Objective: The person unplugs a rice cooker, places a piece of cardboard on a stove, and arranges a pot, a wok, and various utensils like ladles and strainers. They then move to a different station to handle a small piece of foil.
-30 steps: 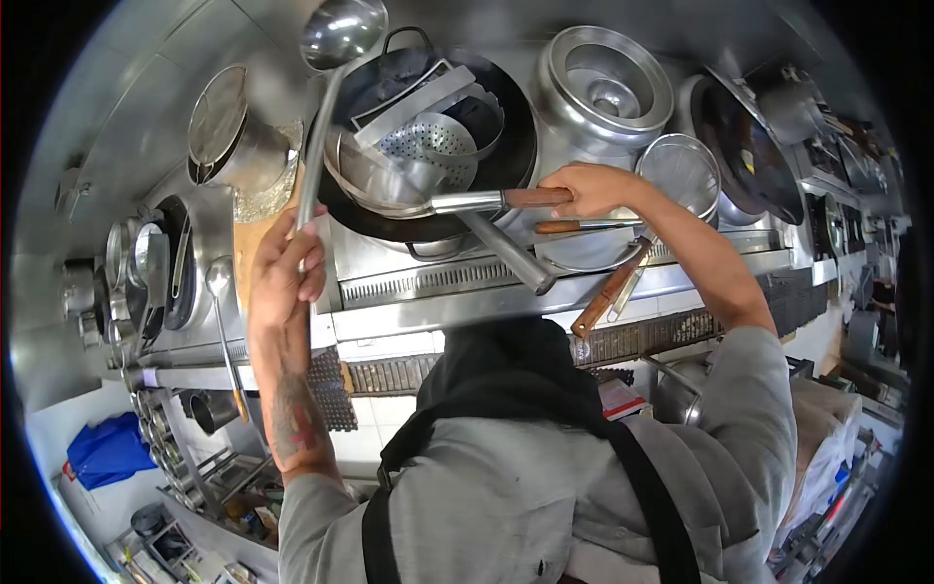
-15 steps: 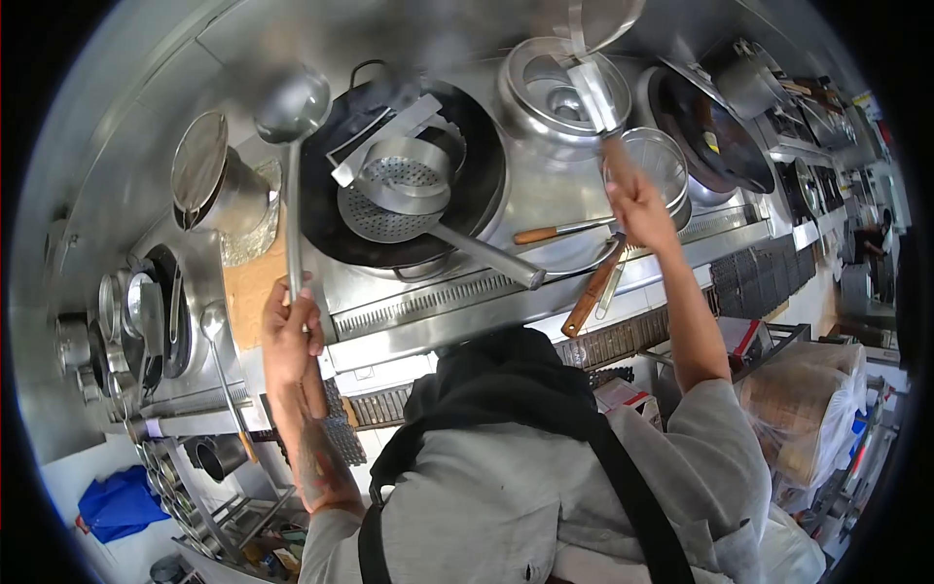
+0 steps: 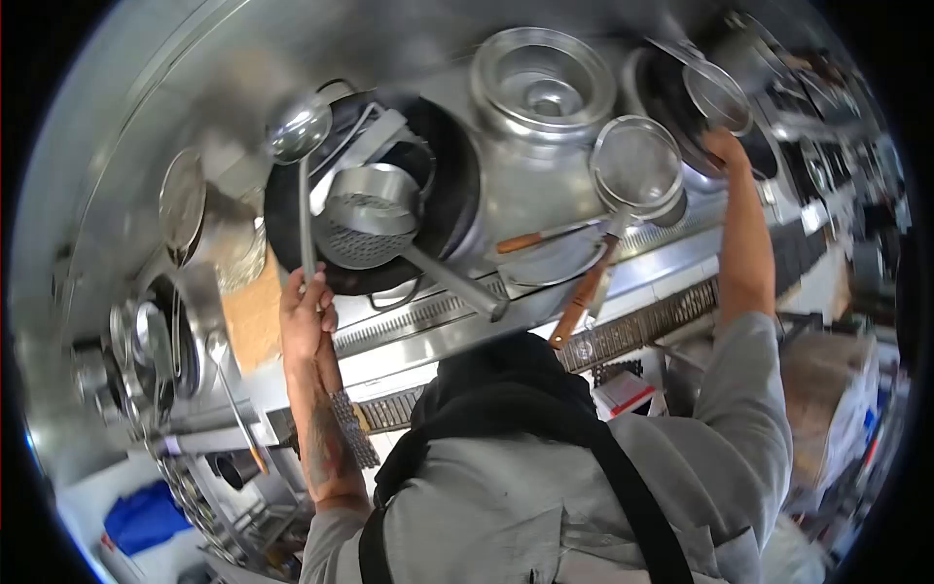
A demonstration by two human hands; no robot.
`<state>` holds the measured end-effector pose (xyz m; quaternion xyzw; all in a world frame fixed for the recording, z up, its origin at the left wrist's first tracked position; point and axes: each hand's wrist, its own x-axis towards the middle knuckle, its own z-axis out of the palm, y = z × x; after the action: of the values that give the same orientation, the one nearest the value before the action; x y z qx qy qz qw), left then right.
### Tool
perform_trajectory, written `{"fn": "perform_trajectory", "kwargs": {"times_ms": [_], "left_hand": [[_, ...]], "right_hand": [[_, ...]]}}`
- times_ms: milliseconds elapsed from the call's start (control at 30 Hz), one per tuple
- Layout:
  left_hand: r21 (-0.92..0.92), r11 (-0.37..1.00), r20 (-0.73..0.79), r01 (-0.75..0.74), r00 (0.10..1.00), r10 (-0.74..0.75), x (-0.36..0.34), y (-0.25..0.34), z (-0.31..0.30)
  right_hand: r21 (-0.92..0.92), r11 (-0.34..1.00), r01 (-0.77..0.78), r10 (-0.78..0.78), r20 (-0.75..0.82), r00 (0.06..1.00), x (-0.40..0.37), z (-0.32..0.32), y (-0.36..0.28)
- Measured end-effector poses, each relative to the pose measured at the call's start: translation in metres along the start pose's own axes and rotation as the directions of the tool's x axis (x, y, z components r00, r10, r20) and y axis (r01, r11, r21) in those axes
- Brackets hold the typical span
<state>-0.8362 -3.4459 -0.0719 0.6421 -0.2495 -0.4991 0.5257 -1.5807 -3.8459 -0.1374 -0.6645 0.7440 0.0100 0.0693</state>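
My left hand (image 3: 309, 316) is closed round the handle of a long steel ladle (image 3: 300, 131), held upright with its bowl over the left edge of a black wok (image 3: 448, 209). In that wok lie a perforated ladle (image 3: 452, 282), a perforated metal cup (image 3: 375, 185) and a flat metal utensil (image 3: 375, 136). My right hand (image 3: 725, 148) is at the front of a second dark wok (image 3: 671, 102), closed on a round-headed metal utensil (image 3: 718, 97) that looks like a strainer. Its grip is partly hidden and blurred.
Between the woks stand a steel pot (image 3: 545, 83) and a round mesh strainer (image 3: 637, 165). Wooden-handled tools (image 3: 584, 302) overhang the counter's front edge. At left are a steel container (image 3: 219, 234), a brown board (image 3: 253, 326) and another ladle (image 3: 233, 399).
My right hand has moved right, from beside the steel pot to the second wok, carrying the metal utensil. My left hand still holds the ladle, which has shifted slightly against the first wok.
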Motion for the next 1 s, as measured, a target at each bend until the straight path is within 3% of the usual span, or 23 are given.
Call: {"fn": "perform_trajectory", "kwargs": {"times_ms": [33,100,167,200,233,267,300,333,367,433,567,633,667,700,733,767,833,867,900,1000], "left_hand": [[-0.002,1.000,0.014,0.007,1.000,-0.007,-0.004,0.005,0.002],[0.012,1.000,-0.024,0.007,1.000,-0.007,-0.014,0.009,-0.001],[0.034,0.999,-0.005,-0.011,1.000,0.011,-0.027,0.005,-0.013],[0.020,1.000,-0.006,-0.008,1.000,0.008,-0.032,0.006,-0.018],[0.014,1.000,-0.012,-0.004,1.000,0.004,-0.036,0.007,-0.023],[0.020,1.000,-0.022,-0.001,1.000,0.001,-0.040,0.008,-0.027],[0.021,1.000,-0.035,-0.001,0.999,0.001,-0.043,0.008,-0.032],[0.028,1.000,-0.045,0.004,0.999,-0.003,-0.048,0.007,-0.037],[0.015,1.000,-0.053,0.012,0.999,-0.011,-0.053,0.006,-0.043],[0.022,1.000,-0.062,0.002,0.998,-0.001,-0.063,0.002,-0.055],[0.044,0.999,-0.091,0.000,0.996,0.004,-0.088,-0.008,-0.078],[0.023,1.000,-0.095,0.012,0.995,-0.010,-0.093,-0.011,-0.085],[0.008,1.000,-0.098,0.028,0.995,-0.027,-0.094,-0.011,-0.087],[0.001,1.000,-0.100,0.019,0.995,-0.019,-0.092,-0.013,-0.089],[-0.015,1.000,-0.095,0.020,0.995,-0.021,-0.090,-0.017,-0.091],[-0.029,0.999,-0.088,0.018,0.996,-0.021,-0.090,-0.021,-0.093],[-0.015,1.000,-0.104,0.023,0.994,-0.024,-0.087,-0.024,-0.091],[-0.030,0.999,-0.102,0.031,0.994,-0.034,-0.087,-0.025,-0.091],[-0.045,0.998,-0.100,0.039,0.994,-0.043,-0.087,-0.026,-0.089],[-0.014,0.999,-0.094,0.049,0.994,-0.050,-0.090,-0.026,-0.090]], "right_hand": [[-0.107,0.994,-0.020,0.032,0.108,0.994,-0.015,-0.023,-0.019],[-0.142,0.990,-0.008,0.014,0.039,0.999,-0.017,-0.041,-0.058],[-0.295,0.951,0.096,-0.126,-0.086,0.988,-0.051,-0.080,-0.177],[-0.298,0.918,0.263,-0.319,-0.157,0.935,-0.052,-0.076,-0.225],[-0.108,0.916,0.387,-0.400,-0.154,0.904,-0.053,-0.069,-0.278],[-0.070,0.797,0.599,-0.596,-0.242,0.765,-0.051,-0.046,-0.332],[0.274,0.629,0.728,-0.704,-0.198,0.682,-0.050,-0.030,-0.376],[0.259,0.687,0.679,-0.707,0.019,0.707,-0.086,-0.042,-0.438],[0.143,0.630,0.764,-0.766,-0.048,0.641,-0.075,-0.004,-0.475],[0.159,0.588,0.793,-0.809,0.134,0.573,-0.117,-0.008,-0.537],[0.272,0.670,0.691,-0.739,0.151,0.656,-0.132,0.038,-0.573],[0.075,0.619,0.782,-0.741,-0.273,0.614,-0.115,0.071,-0.583],[0.069,0.616,0.785,-0.744,-0.278,0.608,-0.110,0.067,-0.595],[0.452,0.754,0.478,-0.510,-0.057,0.858,-0.106,0.064,-0.609],[0.676,0.737,0.018,-0.274,0.274,0.922,-0.104,0.063,-0.618],[0.676,0.736,0.025,-0.276,0.267,0.923,-0.104,0.065,-0.619],[0.738,0.663,-0.126,-0.326,0.437,0.838,-0.100,0.083,-0.621],[0.804,0.511,-0.303,-0.375,0.526,0.763,-0.085,0.099,-0.617],[0.805,0.511,-0.302,-0.376,0.525,0.763,-0.084,0.109,-0.612],[0.945,0.180,-0.273,-0.629,0.324,0.707,-0.087,0.114,-0.592]]}}
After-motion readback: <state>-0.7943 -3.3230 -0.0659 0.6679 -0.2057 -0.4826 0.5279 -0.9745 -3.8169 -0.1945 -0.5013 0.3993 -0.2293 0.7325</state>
